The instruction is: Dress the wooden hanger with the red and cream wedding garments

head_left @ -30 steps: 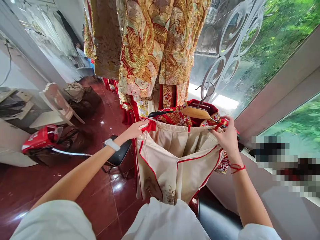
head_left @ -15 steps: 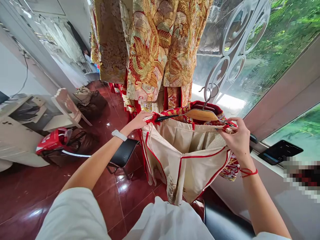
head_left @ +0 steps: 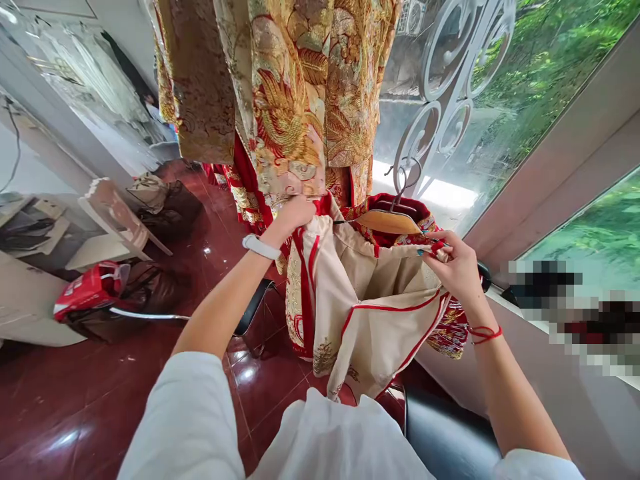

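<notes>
Cream garment stretched between two hands at a hanger

Head view, only one. Cream garment [head_left: 395, 333] is mid-scene, upper edge spread, red piping down the front, lower part slack toward the near side. Left hand [head_left: 299, 215]: closed on the garment's left end, fingertips hidden, right under the gold embroidered garments [head_left: 290, 107] hanging on the far side. Right hand [head_left: 454, 267]: thumb and fingers pinched on the right end, by a bit of red cloth. Hanger [head_left: 390, 222] lies just beyond the upper edge, red embroidered garment [head_left: 425, 212] behind it.

Risks, my judgement: left end could slide free if that hand loosens, since the slack cloth drags down. White wristband [head_left: 263, 247] or nails might snag gold thread, being so near the embroidery. Pulling the ends unevenly could tilt the hanger; can't tell if its hook is caught on anything.

Writing: red bag [head_left: 90, 287], far left, has pale marks, too small to read. No brand legible; sill at right is pixelated.
</notes>
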Available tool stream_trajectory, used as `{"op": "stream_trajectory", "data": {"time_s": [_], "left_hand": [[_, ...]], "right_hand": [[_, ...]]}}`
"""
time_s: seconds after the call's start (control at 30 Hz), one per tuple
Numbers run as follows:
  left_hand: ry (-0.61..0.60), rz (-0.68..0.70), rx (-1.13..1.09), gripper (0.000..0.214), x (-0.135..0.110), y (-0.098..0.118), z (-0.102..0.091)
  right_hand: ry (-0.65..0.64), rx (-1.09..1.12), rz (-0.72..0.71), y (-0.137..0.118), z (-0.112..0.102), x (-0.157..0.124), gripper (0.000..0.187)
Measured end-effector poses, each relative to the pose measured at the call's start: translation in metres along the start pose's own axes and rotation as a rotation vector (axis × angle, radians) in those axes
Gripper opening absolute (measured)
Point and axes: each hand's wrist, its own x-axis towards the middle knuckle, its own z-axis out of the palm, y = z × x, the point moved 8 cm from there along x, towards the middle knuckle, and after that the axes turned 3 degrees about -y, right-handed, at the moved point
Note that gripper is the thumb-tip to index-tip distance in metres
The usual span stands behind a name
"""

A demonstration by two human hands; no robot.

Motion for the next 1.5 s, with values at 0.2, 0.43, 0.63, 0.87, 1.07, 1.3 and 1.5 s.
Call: {"op": "stream_trajectory", "data": {"time_s": [0.2, 0.43, 0.63, 0.87, 1.07, 1.3, 1.5], "left_hand": [[-0.076, 0.190, 0.130, 0.044, -0.042, 0.077, 0.049], [0.054, 0.332, 0.154, 0.045, -0.065, 0.073, 0.063], [0.219, 0.149, -0.157, 0.030, -0.059, 0.036, 0.064], [0.143, 0.199, -0.037, 0.038, -0.047, 0.023, 0.065], [-0.045, 0.304, -0.096, 0.037, -0.047, 0.024, 0.082], [-0.228, 0.430, -0.226, 0.034, -0.063, 0.043, 0.100], [-0.310, 0.436, -0.288, 0.037, -0.068, 0.049, 0.106]], "right_hand": [[0.062, 0.080, 0.002, 0.005, -0.001, -0.003, 0.034], [0.047, 0.080, 0.023, 0.011, -0.003, -0.003, 0.029], [0.066, 0.069, 0.001, 0.009, -0.006, 0.001, 0.029], [0.059, 0.080, -0.001, 0.004, -0.006, -0.001, 0.035], [0.049, 0.073, 0.078, 0.036, -0.031, -0.036, 0.076], [0.239, -0.040, 0.285, 0.124, -0.086, -0.135, 0.090], [0.035, -0.131, 0.447, 0.173, -0.073, -0.173, 0.020]]}}
